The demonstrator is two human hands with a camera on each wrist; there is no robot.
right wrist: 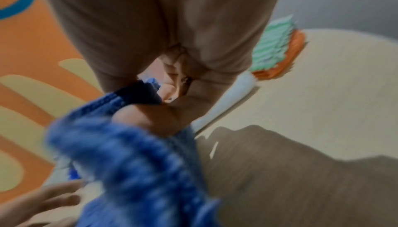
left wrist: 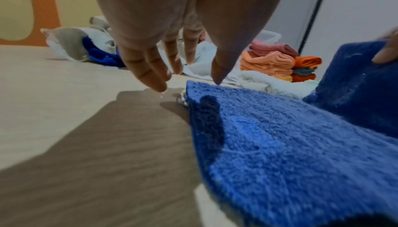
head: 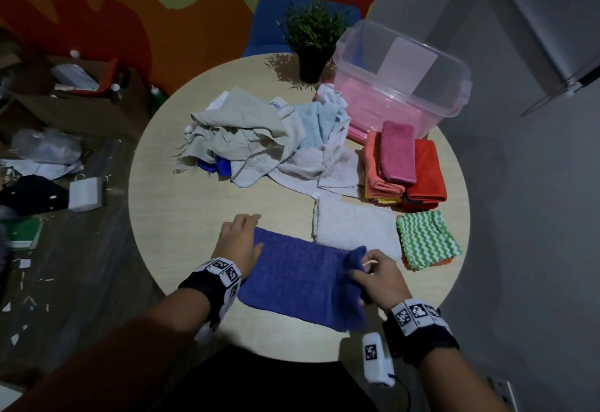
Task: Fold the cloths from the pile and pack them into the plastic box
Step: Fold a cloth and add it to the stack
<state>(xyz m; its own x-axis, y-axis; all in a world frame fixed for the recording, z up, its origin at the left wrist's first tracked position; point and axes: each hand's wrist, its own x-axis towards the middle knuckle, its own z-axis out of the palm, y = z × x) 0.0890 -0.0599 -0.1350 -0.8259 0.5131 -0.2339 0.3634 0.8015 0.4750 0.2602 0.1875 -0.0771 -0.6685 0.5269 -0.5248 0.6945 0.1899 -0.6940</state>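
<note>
A blue terry cloth [head: 298,278] [left wrist: 290,145] [right wrist: 133,159] lies near the front edge of the round table [head: 168,190]. My left hand [head: 238,242] [left wrist: 172,57] is at its left edge, fingers straight, thumb over the cloth's corner. My right hand [head: 373,273] [right wrist: 172,94] pinches the cloth's right end and holds it lifted off the table. The pile of unfolded cloths [head: 259,142] sits mid-table. The clear plastic box [head: 402,83] stands at the back right with something pink inside.
Folded cloths lie at the right: a white one [head: 354,226], a green-striped one [head: 427,239], and an orange and pink stack [head: 402,168]. A potted plant [head: 311,41] stands behind the pile. Clutter covers the floor on the left.
</note>
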